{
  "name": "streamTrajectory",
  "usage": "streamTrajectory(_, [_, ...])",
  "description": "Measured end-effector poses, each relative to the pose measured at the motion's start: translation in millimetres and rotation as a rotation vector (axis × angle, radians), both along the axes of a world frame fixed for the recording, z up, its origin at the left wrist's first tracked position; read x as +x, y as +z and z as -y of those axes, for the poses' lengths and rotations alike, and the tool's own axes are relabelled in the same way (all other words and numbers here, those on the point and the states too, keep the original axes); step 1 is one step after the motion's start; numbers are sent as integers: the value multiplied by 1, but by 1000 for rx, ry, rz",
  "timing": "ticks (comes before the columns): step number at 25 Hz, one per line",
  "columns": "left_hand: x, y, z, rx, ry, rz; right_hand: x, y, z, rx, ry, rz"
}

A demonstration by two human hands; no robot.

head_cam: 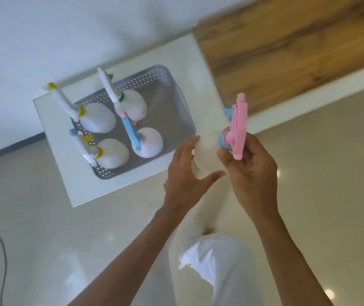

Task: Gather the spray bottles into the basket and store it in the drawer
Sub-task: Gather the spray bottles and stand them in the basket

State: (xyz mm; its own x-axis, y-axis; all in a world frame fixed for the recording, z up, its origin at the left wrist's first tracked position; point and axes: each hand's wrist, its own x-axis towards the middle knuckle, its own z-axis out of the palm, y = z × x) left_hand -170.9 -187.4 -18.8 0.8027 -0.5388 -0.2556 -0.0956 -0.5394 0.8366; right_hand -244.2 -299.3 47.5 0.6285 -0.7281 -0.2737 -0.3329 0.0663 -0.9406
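A grey perforated basket stands on a small white cabinet top. Several white spray bottles stand upright in it: one with a yellow collar, one with green trim, one with a blue and pink head, another with yellow trim. Just right of the basket I hold a white bottle with a pink trigger head. My right hand grips its neck and head. My left hand cups its round body from the left.
A wood-grain panel runs behind and to the right of the cabinet. A glossy tiled floor lies below. My white trouser leg is under my arms. A dark cable curves at the left edge. No drawer is visible.
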Motion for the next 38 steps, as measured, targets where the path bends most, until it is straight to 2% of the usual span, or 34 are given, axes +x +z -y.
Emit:
streamTrajectory(4, [46, -10, 19, 0, 159, 55, 64, -18, 13, -164, 122, 27])
streamTrajectory(6, [63, -20, 31, 30, 294, 53, 96, -36, 24, -169, 179, 17])
streamTrajectory(8, [77, -28, 42, 23, 473, 18, 123, -52, 35, -157, 249, 14])
streamTrajectory(11, [99, -43, 59, 21, 717, -56, 162, -74, 48, -248, 392, 16])
streamTrajectory(14, [119, -60, 68, 28, 861, -125, 188, -96, 53, -330, 487, 51])
streamTrajectory(20, [148, -86, 76, 69, 885, -222, 224, -127, 53, -355, 545, 87])
streamTrajectory(25, [155, -91, 73, 17, 887, -311, 237, -139, 47, -385, 602, 137])
streamTrajectory(32, [153, -89, 75, 17, 851, -342, 228, -145, 41, -452, 566, 122])
streamTrajectory(35, [152, -91, 75, 100, 788, -270, 230, -144, 38, -454, 542, 104])
streamTrajectory(38, [150, -87, 75, 114, 787, -288, 232, -139, 35, -444, 515, 84])
